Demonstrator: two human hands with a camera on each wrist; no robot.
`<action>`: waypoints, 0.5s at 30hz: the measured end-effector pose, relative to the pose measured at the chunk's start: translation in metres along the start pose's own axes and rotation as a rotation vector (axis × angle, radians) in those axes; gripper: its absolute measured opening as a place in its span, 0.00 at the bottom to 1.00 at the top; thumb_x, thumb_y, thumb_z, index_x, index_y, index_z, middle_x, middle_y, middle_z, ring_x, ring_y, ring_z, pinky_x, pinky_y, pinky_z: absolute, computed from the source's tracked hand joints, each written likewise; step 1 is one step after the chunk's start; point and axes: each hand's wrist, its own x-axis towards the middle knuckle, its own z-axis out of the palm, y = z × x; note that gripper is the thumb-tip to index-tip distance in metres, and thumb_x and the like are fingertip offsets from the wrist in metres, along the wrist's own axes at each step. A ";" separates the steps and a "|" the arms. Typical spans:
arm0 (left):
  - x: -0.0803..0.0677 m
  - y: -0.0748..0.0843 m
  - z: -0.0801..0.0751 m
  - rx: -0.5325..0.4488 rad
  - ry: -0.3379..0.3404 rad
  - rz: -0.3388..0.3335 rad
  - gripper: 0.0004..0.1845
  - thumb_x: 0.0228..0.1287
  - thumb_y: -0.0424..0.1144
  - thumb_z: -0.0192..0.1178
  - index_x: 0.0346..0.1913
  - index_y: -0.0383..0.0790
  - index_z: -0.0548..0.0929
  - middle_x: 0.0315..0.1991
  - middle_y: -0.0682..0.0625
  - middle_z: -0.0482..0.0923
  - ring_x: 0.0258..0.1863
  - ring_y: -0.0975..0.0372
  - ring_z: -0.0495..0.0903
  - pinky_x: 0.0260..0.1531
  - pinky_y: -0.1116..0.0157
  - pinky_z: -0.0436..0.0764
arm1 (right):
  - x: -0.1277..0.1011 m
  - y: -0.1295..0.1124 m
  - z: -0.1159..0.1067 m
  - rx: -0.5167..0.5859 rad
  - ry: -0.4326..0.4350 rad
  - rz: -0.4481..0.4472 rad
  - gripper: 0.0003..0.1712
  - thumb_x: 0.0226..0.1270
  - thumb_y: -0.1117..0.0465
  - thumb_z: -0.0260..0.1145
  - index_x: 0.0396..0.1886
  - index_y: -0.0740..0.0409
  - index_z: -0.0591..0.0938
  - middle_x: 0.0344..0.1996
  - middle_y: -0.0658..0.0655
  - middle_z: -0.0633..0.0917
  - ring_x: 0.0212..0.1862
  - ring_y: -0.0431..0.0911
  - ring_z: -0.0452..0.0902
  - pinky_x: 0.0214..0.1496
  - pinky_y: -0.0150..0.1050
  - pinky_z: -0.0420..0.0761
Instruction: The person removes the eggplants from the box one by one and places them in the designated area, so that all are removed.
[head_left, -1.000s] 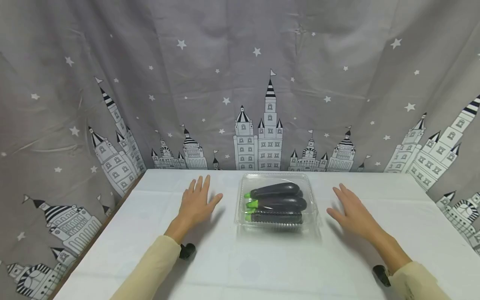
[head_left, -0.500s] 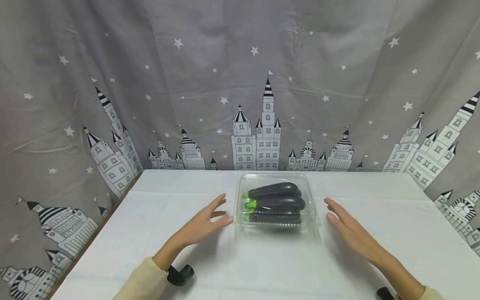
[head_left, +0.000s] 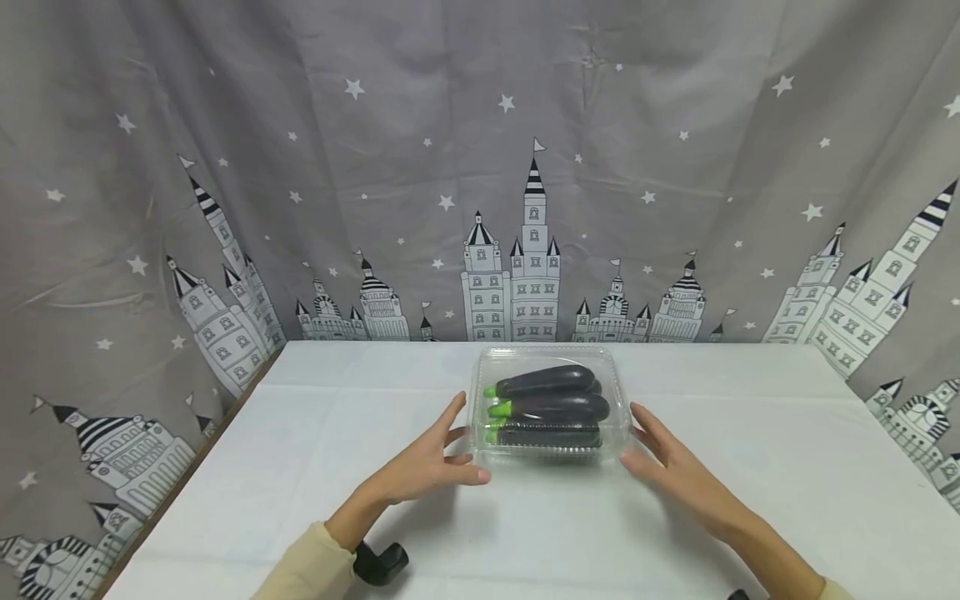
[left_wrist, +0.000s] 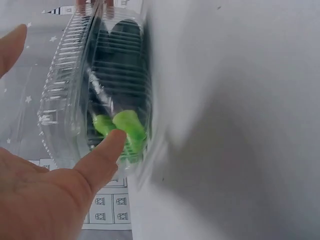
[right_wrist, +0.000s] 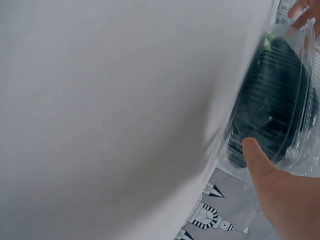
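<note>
clear plastic clamshell box (head_left: 551,407), lid closed, sits at the middle of the white table (head_left: 300,467) with three dark eggplants (head_left: 551,406) stacked inside, green stem ends toward the person's left. step in hand, by judgement: bracketing the box from both sides, ahead of a two-handed grasp. left hand (head_left: 429,461) stands on edge at the box's left wall, fingers straight and spread, thumb forward; the left wrist view shows a fingertip (left_wrist: 112,141) against the plastic by the green stems. right hand (head_left: 667,468) is likewise flat and extended at the right wall; the right wrist view shows its thumb (right_wrist: 252,152) touching the box. neither hand curls round anything. next move likely calls for even inward pressure on both walls, kept light, since thin plastic may buckle or the lid may pop.
</note>
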 end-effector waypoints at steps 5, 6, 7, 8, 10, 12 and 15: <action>0.001 -0.003 0.005 -0.024 0.023 -0.016 0.63 0.57 0.41 0.73 0.79 0.42 0.31 0.79 0.39 0.30 0.67 0.40 0.65 0.63 0.51 0.70 | 0.000 0.001 0.004 0.026 -0.021 -0.015 0.50 0.70 0.57 0.64 0.80 0.57 0.43 0.79 0.62 0.43 0.76 0.63 0.44 0.70 0.67 0.50; 0.001 -0.003 0.006 -0.028 0.035 -0.016 0.63 0.57 0.40 0.73 0.79 0.42 0.32 0.79 0.39 0.31 0.65 0.41 0.68 0.62 0.50 0.70 | 0.000 0.001 0.004 0.038 -0.030 -0.023 0.51 0.69 0.58 0.65 0.80 0.57 0.43 0.79 0.62 0.43 0.76 0.63 0.46 0.70 0.66 0.52; 0.001 -0.004 0.006 -0.027 0.049 -0.019 0.63 0.57 0.40 0.73 0.79 0.42 0.32 0.79 0.38 0.32 0.63 0.41 0.71 0.62 0.50 0.71 | 0.000 0.001 0.005 0.048 -0.040 -0.029 0.51 0.69 0.59 0.66 0.80 0.57 0.43 0.79 0.62 0.42 0.75 0.63 0.47 0.69 0.66 0.54; 0.001 -0.004 0.007 -0.028 0.062 -0.020 0.62 0.57 0.40 0.73 0.79 0.42 0.32 0.78 0.37 0.34 0.62 0.41 0.73 0.62 0.50 0.71 | 0.000 0.001 0.005 0.054 -0.048 -0.036 0.52 0.68 0.60 0.66 0.80 0.57 0.43 0.78 0.62 0.42 0.75 0.63 0.48 0.69 0.65 0.55; 0.001 -0.005 0.007 -0.031 0.084 -0.028 0.62 0.57 0.40 0.73 0.79 0.42 0.33 0.78 0.36 0.36 0.61 0.42 0.74 0.61 0.51 0.73 | 0.000 0.001 0.005 0.058 -0.060 -0.040 0.53 0.67 0.61 0.67 0.80 0.57 0.44 0.78 0.64 0.42 0.74 0.65 0.50 0.69 0.62 0.58; 0.001 -0.005 0.007 -0.036 0.094 -0.035 0.62 0.57 0.41 0.72 0.79 0.40 0.33 0.78 0.37 0.36 0.62 0.42 0.73 0.59 0.52 0.75 | 0.000 0.001 0.005 0.056 -0.064 -0.034 0.54 0.66 0.61 0.68 0.80 0.57 0.44 0.78 0.65 0.42 0.73 0.66 0.51 0.69 0.60 0.60; 0.002 -0.006 0.009 -0.053 0.094 -0.042 0.61 0.58 0.40 0.72 0.79 0.37 0.33 0.78 0.36 0.36 0.64 0.41 0.71 0.56 0.56 0.78 | 0.000 0.002 0.005 0.051 -0.059 -0.026 0.54 0.66 0.61 0.69 0.80 0.57 0.44 0.78 0.66 0.43 0.73 0.67 0.53 0.69 0.58 0.61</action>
